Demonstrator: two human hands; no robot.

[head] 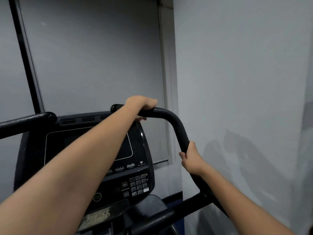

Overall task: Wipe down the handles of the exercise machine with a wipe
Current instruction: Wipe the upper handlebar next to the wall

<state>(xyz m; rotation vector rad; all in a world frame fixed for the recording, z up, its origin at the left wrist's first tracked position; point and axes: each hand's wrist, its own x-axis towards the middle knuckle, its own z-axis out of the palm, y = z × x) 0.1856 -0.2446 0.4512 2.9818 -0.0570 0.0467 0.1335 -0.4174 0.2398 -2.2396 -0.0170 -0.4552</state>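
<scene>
Left hand and right hand both gripping curved black rubber-coated handle; rigid, grippy bar; wipe unseen.

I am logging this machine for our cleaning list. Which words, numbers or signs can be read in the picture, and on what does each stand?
"RESISTANCE": on the console, between the "+" key and the "-" key.
Heart sign: under the screen, its caption too small to read.
Keypad: digits blurred.
Green round button: text unreadable.
White sticker: unreadable.
</scene>
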